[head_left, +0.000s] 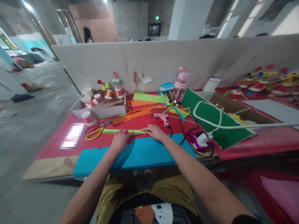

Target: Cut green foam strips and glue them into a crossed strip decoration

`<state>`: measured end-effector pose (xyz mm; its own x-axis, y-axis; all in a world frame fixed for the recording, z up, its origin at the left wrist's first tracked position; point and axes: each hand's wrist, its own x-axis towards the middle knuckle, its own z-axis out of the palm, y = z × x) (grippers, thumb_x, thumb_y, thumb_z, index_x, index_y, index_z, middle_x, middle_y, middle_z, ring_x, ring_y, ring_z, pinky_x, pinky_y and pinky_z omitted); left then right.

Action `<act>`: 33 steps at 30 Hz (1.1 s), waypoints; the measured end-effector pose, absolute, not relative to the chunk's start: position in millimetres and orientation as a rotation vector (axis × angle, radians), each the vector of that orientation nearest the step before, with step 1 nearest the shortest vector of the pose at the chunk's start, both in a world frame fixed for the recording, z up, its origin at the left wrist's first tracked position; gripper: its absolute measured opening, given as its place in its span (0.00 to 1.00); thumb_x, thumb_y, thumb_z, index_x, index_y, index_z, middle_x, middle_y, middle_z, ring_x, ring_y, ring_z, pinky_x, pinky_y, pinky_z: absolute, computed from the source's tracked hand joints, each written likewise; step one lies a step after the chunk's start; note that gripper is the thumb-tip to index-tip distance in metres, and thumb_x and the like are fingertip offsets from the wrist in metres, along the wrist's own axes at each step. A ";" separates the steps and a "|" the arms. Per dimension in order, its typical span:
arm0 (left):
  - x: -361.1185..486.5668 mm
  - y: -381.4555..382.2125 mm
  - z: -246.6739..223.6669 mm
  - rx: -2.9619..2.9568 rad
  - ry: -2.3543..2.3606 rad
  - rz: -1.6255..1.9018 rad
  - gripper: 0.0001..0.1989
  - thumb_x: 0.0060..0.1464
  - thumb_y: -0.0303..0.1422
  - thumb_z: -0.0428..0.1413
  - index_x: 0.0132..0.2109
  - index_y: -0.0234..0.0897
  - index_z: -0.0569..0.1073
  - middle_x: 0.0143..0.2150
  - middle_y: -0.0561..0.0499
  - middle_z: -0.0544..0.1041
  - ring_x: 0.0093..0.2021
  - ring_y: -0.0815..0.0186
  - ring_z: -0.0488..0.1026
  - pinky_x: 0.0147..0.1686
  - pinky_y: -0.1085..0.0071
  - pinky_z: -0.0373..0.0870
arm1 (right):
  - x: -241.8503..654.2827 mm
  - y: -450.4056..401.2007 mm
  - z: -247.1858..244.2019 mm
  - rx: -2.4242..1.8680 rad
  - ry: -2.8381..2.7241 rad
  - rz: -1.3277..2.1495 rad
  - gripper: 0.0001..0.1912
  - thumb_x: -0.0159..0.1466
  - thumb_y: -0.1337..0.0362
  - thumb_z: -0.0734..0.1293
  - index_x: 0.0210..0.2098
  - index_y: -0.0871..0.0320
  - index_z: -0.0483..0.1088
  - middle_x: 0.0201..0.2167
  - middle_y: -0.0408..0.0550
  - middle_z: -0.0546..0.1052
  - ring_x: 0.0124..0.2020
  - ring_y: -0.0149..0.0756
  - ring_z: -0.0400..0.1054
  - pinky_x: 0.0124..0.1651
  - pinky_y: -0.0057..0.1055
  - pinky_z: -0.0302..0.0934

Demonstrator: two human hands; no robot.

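Room above, scissors [102, 125] left, glue gun [161, 117] ahead

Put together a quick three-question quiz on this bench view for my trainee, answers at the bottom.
1. True or false: the left hand is holding the scissors.
2. What colour is the glue gun? A) green B) pink C) black
3. Fill in: the right hand touches a ____ strip.

Key: 1. False; it touches the strip, and the scissors lie to its left. 2. B. 3. Green.
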<state>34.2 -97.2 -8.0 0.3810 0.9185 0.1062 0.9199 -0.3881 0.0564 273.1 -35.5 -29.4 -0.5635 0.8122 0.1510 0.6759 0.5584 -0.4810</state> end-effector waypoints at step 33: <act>39.7 -106.4 -13.5 -2.552 -1.713 -0.233 0.24 0.57 0.26 0.45 0.59 0.47 0.68 0.47 0.44 0.70 0.47 0.56 0.63 0.41 0.62 0.58 | 285.7 -5.2 -22.3 -1.077 -2.728 0.738 0.24 0.59 0.72 0.61 0.54 0.53 0.69 0.36 0.47 0.72 0.28 0.28 0.60 0.32 0.22 0.52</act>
